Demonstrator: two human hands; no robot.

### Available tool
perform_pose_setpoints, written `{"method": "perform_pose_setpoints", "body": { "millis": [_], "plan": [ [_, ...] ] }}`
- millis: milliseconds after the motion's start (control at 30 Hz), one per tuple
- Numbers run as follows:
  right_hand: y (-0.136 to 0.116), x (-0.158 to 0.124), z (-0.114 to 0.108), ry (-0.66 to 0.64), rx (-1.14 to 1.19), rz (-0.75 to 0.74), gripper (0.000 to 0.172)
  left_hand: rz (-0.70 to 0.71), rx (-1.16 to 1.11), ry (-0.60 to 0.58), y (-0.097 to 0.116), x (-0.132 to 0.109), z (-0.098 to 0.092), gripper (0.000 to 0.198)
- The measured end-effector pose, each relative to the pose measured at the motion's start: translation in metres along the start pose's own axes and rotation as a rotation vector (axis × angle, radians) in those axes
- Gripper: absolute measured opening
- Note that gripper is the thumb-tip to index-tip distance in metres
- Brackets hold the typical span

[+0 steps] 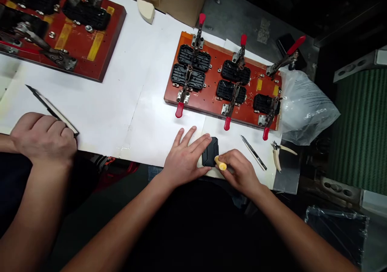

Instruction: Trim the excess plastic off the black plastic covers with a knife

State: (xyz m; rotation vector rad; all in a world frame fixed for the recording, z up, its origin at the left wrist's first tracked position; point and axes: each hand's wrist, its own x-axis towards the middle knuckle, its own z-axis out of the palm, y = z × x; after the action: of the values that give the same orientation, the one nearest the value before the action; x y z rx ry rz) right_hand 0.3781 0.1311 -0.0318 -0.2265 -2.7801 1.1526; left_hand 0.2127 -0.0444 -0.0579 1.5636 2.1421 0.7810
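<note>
While the left hand (pixel 184 159) lies flat with fingers spread on the white paper (pixel 127 102), its fingertips press on the left edge of a small black plastic part (pixel 211 151). This part rests on the paper at the near edge of the table, directly in front of the red clamp board (pixel 211 98). The right hand (pixel 240 171) is closed around a yellow-tipped tool (pixel 221 165), whose tip touches the lower right corner of the part. Five similar black parts sit on the clamp board under red-handled clamps. A craft knife (pixel 254 152) and pliers (pixel 279 151) lie on the paper just right of the right hand. At far left, another person's hand (pixel 45 137) grips a knife (pixel 50 107), near a second clamp board (pixel 63 26).
</note>
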Motion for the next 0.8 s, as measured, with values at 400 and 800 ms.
{"method": "perform_pose_setpoints", "body": {
  "millis": [400, 800],
  "plan": [
    [0.006, 0.017, 0.01, 0.157, -0.045, 0.152, 0.018, 0.038, 0.01, -0.026, -0.001, 0.0, -0.001, 0.087],
    [0.006, 0.027, 0.003, 0.167, -0.074, 0.178, 0.015, 0.032, 0.054, -0.023, -0.002, -0.001, 0.001, 0.086]
  ]
}}
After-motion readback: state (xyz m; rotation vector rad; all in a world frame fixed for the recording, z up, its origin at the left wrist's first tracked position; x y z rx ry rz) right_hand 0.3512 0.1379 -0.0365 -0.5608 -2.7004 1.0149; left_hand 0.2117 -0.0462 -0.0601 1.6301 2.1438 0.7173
